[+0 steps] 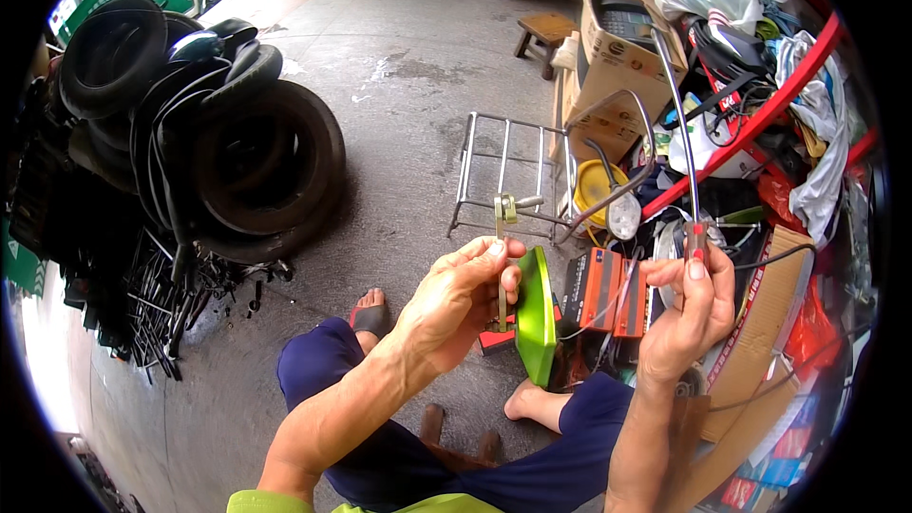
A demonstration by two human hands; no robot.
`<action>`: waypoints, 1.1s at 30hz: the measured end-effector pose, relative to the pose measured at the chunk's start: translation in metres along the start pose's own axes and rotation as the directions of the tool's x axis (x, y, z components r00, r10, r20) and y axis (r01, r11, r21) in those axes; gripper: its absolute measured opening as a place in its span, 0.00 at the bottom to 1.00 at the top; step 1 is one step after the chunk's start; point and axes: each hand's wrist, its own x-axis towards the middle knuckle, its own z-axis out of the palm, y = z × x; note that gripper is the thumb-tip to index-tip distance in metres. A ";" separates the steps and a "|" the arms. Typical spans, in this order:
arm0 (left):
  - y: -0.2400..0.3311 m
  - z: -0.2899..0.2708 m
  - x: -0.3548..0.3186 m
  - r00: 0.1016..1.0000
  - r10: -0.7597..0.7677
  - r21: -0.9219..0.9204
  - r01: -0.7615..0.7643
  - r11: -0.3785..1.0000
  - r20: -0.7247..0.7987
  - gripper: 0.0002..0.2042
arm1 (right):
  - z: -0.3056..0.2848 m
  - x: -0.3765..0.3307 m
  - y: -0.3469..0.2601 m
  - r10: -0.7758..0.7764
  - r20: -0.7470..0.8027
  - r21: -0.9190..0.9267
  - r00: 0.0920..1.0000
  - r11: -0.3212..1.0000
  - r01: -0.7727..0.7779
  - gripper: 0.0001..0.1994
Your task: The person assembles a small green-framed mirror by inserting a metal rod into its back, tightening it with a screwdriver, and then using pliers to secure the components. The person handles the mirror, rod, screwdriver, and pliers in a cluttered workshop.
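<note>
Near the middle, my left hand [461,299] pinches a brass-coloured metal bracket [503,214] with its fingers closed; a bolt or knob sticks out sideways at its top. Right beside those fingers is a lime-green angular panel [537,318]; whether it is joined to the bracket I cannot tell. My right hand [692,299] is closed around the dark and red handle of a long screwdriver [686,138]. Its steel shaft points up and away, and the tip is well apart from the bracket.
A wire rack [508,157] stands on the floor ahead, beside a yellow round thing [598,185]. Orange boxes [608,290] lie between my hands. To the right, a red metal bar [760,119] crosses piled bags and cartons. Tyres [266,166] are heaped at left. A wooden stool [546,33] sits farther back.
</note>
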 end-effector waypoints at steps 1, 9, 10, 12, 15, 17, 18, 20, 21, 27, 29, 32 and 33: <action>0.002 -0.001 -0.001 1.000 0.020 -0.005 -0.020 1.000 -0.015 0.10 | -0.001 0.000 0.001 0.005 0.021 -0.007 1.000 1.000 -0.005 0.13; 0.006 -0.005 -0.003 0.997 0.081 -0.033 -0.081 0.996 -0.005 0.10 | 0.000 -0.002 0.000 0.094 0.202 -0.024 0.975 0.996 -0.091 0.11; 0.006 -0.005 -0.003 0.989 0.146 0.087 -0.145 0.986 -0.007 0.10 | 0.000 -0.001 -0.001 0.112 0.194 -0.024 0.975 0.994 -0.110 0.12; 0.005 -0.001 -0.003 0.963 0.270 0.317 -0.260 0.912 0.013 0.09 | -0.002 0.002 -0.001 0.165 0.214 0.075 0.963 0.980 -0.185 0.13; -0.005 0.003 -0.004 0.806 0.589 0.669 -0.466 0.579 0.052 0.06 | -0.005 0.006 0.001 0.207 0.223 0.164 0.953 0.955 -0.246 0.13; -0.003 0.001 -0.005 0.759 0.650 0.807 -0.409 0.425 0.042 0.06 | -0.004 0.006 0.002 0.219 0.209 0.207 0.953 0.943 -0.262 0.12; -0.003 0.000 -0.006 0.734 0.678 0.864 -0.367 0.343 0.042 0.07 | -0.004 0.006 0.003 0.211 0.206 0.219 0.955 0.942 -0.256 0.12; 0.000 -0.001 -0.007 0.781 0.624 0.793 -0.360 0.492 -0.033 0.07 | -0.005 0.006 0.004 0.224 0.201 0.201 0.954 0.943 -0.264 0.12; 0.002 -0.002 -0.007 0.802 0.593 0.749 -0.352 0.561 -0.067 0.07 | -0.006 0.005 0.004 0.231 0.200 0.193 0.952 0.944 -0.269 0.12; 0.014 -0.003 -0.008 0.884 0.439 0.422 -0.339 0.841 -0.163 0.08 | -0.004 0.003 0.001 0.211 0.267 0.201 0.940 0.942 -0.269 0.12; 0.012 -0.006 -0.003 0.868 0.480 0.376 -0.405 0.833 -0.127 0.08 | -0.004 0.002 0.002 0.215 0.257 0.192 0.942 0.944 -0.268 0.12; 0.009 -0.002 -0.007 0.605 0.785 0.861 -0.465 0.207 0.138 0.06 | -0.004 0.003 0.005 0.229 0.229 0.153 0.946 0.951 -0.267 0.12; 0.010 0.000 -0.007 0.505 0.826 0.880 -0.475 0.022 0.252 0.06 | -0.002 0.003 0.005 0.237 0.206 0.130 0.949 0.955 -0.267 0.12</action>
